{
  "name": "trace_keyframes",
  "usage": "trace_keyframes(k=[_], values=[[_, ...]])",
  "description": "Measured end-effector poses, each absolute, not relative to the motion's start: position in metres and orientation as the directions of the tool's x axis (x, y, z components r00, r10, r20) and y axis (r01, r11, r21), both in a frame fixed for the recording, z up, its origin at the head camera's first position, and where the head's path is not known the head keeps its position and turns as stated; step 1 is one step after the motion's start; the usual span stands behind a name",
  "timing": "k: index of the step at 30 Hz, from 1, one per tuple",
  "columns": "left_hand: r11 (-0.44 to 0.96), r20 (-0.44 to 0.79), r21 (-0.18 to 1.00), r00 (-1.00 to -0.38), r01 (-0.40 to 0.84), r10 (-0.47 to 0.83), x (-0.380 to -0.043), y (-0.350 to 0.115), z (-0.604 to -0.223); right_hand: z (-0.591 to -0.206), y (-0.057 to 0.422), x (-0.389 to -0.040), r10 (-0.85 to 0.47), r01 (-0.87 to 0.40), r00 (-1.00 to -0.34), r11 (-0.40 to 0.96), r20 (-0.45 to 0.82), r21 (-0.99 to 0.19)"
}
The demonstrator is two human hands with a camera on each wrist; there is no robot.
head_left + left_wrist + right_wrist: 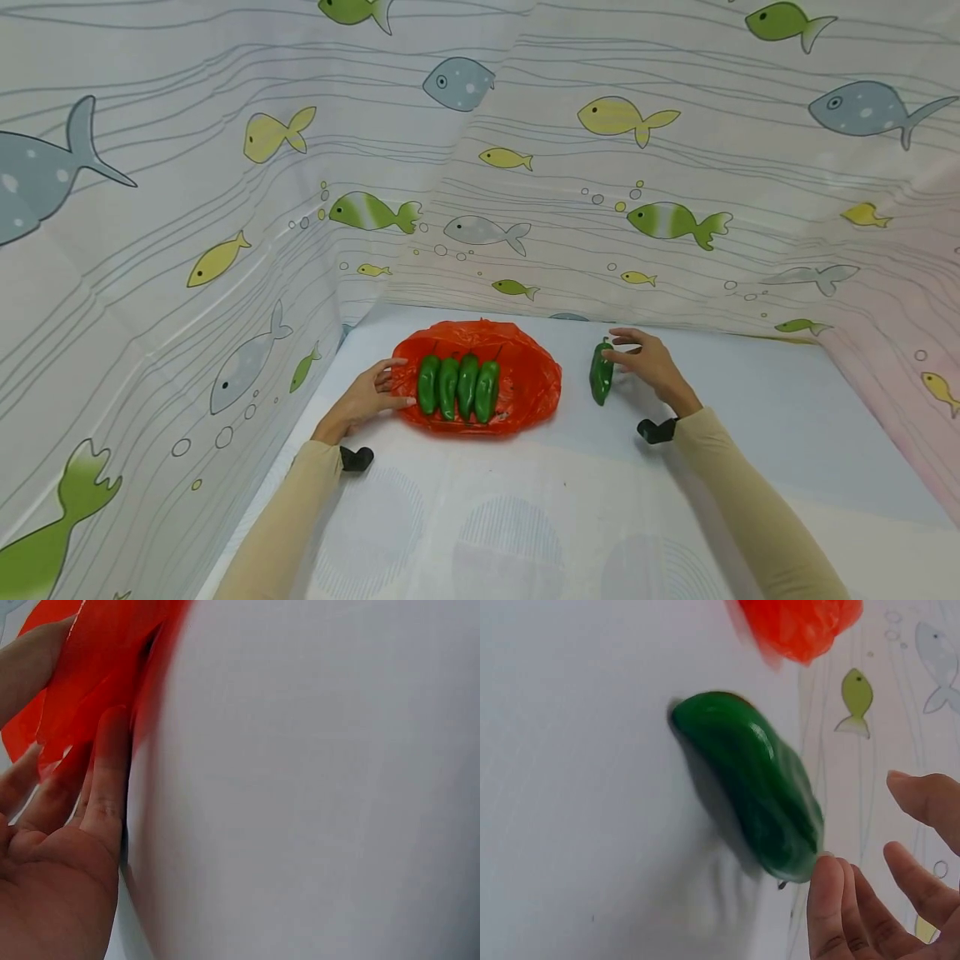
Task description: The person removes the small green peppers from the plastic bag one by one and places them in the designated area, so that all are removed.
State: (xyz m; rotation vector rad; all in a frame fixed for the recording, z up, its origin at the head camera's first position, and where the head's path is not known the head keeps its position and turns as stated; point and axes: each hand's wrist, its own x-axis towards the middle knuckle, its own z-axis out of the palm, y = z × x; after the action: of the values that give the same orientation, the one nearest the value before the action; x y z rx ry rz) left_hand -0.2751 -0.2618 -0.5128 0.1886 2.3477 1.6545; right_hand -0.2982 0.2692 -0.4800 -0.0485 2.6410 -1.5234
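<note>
Left of centre in the head view, a red plastic bag (532, 383) lies spread into a shallow oval, its thin, glossy film crinkled and gathered into a puckered rim. On it, four green chili peppers (467, 390) sit side by side in a row, smooth, waxy and tapering, with thin dark stems towards the top of the frame.

The left hand (365, 398) is at the bag's left edge. Its fingers are spread and fairly straight, touching the crumpled film without clenching; the left wrist view shows light coming through the red sheet beside them.

Right of the bag and well apart from it, a fifth green chili pepper (601, 377) lies on the table (525, 475), stem end up the frame and slightly tilted. The right wrist view shows its plump, shiny, gently bent body and a short dark stem. The right hand (651, 360) is beside that stem end, fingers loosely bent and parted, not closed round it; whether a fingertip touches the skin, I cannot tell.

Smooth beige sleeves (742, 500) cover both forearms. The table's white covering bears pale patterned circles, and behind hangs wrinkled white sheeting (555, 187) printed with wavy lines and cartoon fish.
</note>
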Motion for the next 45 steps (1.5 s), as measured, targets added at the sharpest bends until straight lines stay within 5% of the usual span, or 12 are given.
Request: trace_keyframes(k=[45], values=[[0.393,-0.141,0.919,-0.959,-0.034,0.246,-0.273,-0.260,-0.512,-0.453,0.180,-0.274,-0.290,-0.179,-0.956,0.463,0.042,-0.868]])
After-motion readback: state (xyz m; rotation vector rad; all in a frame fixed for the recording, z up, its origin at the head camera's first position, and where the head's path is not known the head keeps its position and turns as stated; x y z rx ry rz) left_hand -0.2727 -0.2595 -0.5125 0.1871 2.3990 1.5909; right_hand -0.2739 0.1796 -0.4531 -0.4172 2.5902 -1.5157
